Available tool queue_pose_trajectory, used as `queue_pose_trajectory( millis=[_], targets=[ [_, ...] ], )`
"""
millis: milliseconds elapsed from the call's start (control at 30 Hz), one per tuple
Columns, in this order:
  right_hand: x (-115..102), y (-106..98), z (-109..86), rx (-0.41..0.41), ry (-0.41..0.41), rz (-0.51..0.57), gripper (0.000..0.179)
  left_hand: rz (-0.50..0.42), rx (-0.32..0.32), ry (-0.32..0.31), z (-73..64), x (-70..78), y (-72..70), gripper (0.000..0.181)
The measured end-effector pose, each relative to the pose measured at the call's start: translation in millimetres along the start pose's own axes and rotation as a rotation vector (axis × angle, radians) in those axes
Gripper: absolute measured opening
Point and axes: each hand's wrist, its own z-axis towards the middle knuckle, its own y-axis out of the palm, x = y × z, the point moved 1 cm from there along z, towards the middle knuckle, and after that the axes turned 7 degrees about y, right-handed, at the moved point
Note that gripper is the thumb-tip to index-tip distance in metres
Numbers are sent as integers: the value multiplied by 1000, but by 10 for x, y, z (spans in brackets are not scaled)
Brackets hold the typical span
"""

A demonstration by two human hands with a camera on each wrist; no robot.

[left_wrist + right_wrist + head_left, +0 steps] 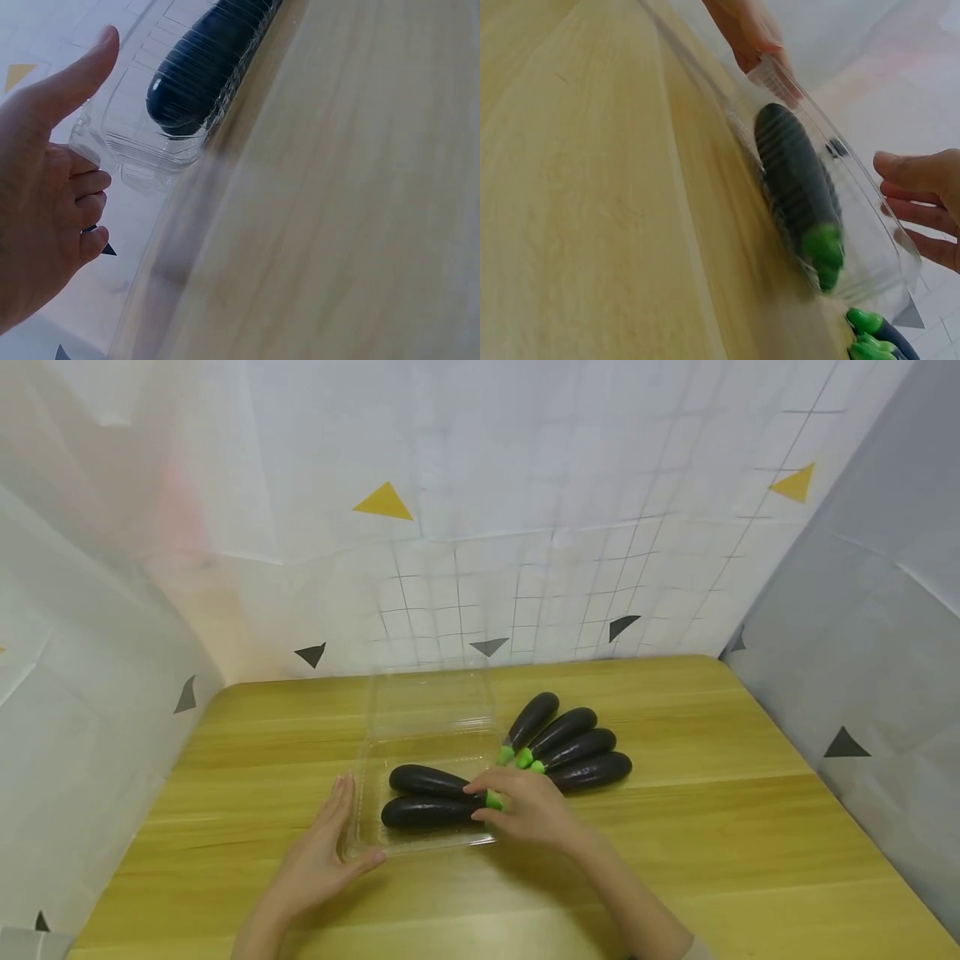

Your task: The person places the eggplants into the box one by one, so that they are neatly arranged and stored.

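A clear plastic clamshell container [360,839] sits on the table with its lid [431,702] folded back. Inside lie two dark eggplants, the rear eggplant [427,781] and the front eggplant [427,812], side by side with green stem ends to the right. My left hand [318,860] rests against the container's left side, fingers straight along the wall and thumb at the front corner. Over the stem ends hovers my right hand [532,810]; in the right wrist view its spread fingers [922,217] hold nothing and stand apart from the eggplant [791,169].
Several more eggplants [577,750] fan out on the wooden table [712,827] just right of the container, green stems toward it. Behind the table rises a white sheeted wall [480,460] with yellow and dark triangles. Grey-white sheets [885,610] close in both sides.
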Motion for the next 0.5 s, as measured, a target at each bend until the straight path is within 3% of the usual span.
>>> queue_pose_trajectory(
  millis=[167, 367, 500],
  targets=[
    [81, -54, -48, 58, -66, 108, 34, -4, -9, -12, 4, 6, -10, 107],
    [150, -151, -128, 60, -15, 209, 36, -12, -16, -20, 11, 0, -4, 107],
    [209, -227, -182, 109, -14, 221, 40, -13, -14, -17, 12, -6, -3, 108]
  ],
)
